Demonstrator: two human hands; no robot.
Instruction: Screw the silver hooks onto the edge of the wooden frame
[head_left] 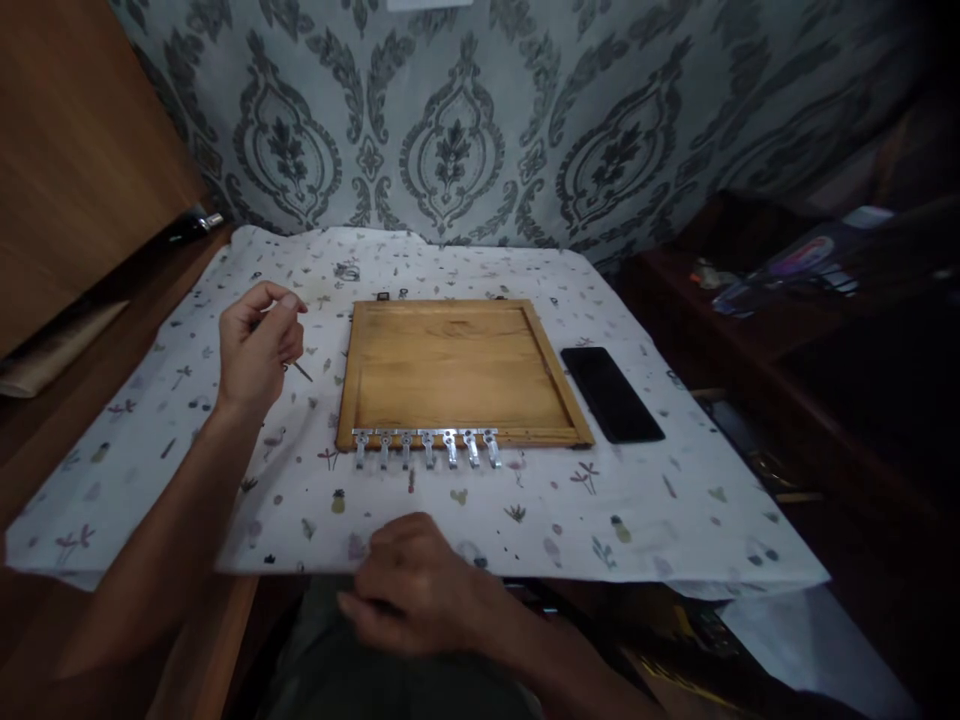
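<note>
My left hand (259, 350) is raised over the left part of the patterned tablecloth (660, 520), fingers pinched on a thin metal tool (301, 371) whose tip points toward the wooden tray. The square wooden tray (457, 372) lies flat in the middle of the table. A row of several small metal hooks (426, 446) lines its near edge. My right hand (409, 585) rests at the table's near edge below the cloth, fingers curled; whether it holds anything I cannot make out.
A black phone (611, 393) lies face up just right of the tray. A wooden panel (67, 150) stands at the left. Dark furniture with clutter (795, 265) fills the right side. Patterned wallpaper (450, 120) backs the table.
</note>
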